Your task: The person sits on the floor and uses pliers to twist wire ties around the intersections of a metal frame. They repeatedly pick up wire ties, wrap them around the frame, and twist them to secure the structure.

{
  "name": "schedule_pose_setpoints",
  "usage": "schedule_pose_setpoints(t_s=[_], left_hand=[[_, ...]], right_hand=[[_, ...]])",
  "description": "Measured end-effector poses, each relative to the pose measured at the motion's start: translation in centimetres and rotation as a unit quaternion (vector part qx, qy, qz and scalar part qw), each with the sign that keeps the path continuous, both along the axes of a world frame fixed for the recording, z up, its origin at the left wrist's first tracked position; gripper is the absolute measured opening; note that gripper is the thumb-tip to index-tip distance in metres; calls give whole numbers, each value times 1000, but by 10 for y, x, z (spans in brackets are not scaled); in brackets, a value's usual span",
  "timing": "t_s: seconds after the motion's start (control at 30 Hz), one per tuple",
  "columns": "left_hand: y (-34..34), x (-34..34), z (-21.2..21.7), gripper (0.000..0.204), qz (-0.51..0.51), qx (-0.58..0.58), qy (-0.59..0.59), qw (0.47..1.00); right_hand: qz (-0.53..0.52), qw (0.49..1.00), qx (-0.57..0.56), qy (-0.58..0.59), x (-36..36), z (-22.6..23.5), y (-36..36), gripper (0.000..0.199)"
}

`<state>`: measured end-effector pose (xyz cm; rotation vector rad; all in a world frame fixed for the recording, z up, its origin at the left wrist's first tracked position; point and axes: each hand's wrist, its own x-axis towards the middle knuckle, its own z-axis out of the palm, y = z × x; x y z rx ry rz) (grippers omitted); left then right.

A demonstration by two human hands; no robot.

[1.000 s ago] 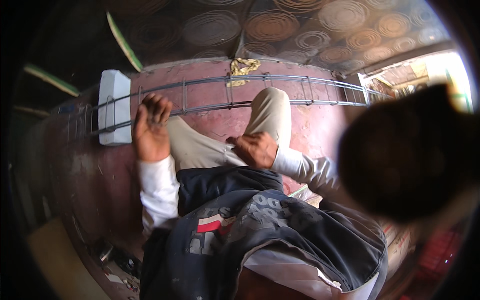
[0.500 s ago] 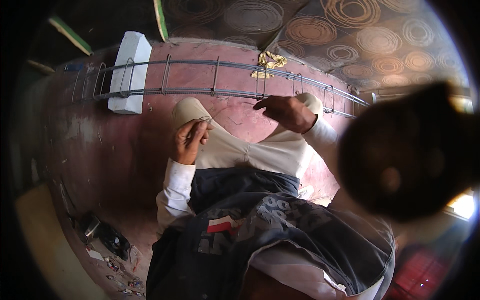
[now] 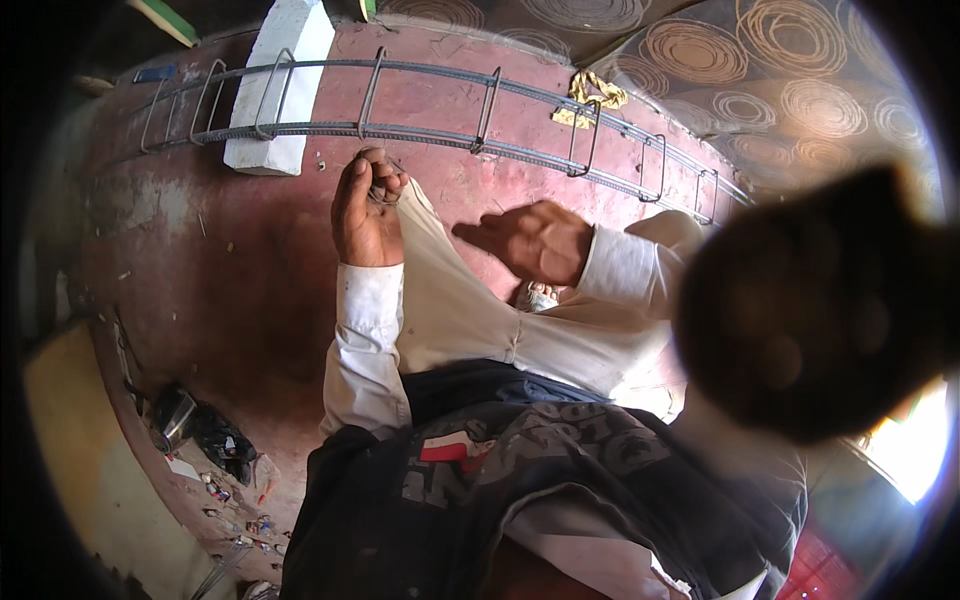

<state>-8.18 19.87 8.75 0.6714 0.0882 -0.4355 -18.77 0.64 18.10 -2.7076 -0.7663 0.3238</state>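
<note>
A dark, blurred shape [image 3: 800, 310] blocks the right side. On the red floor [image 3: 250, 250] lie a white block [image 3: 262, 153] and yellow cloth [image 3: 598, 92]. A steel bar cage [image 3: 420, 136] runs left to right ahead of the hands, crossing the block. The left hand [image 3: 370, 215], fingers forward, curls around thin wire [image 3: 383, 197]; the blurred right hand [image 3: 540, 242] points left, its grip impossible to tell.
</note>
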Motion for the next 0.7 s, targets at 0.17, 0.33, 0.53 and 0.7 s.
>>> schedule_pose_setpoints(t_s=[0.17,0.33,0.53,0.7], left_hand=[[28,8,4,38,-101,71,-53,991],[71,26,10,34,-146,257,-123,947],[89,62,25,23,8,498,-239,834],[-7,25,101,36,-72,513,-542,662]], right_hand=[[-82,977,-133,-145,-5,-35,-34,40],[-91,980,-149,-97,27,26,-35,23],[-93,972,-209,-51,40,36,-31,17],[-62,991,-96,-67,64,39,-32,18]])
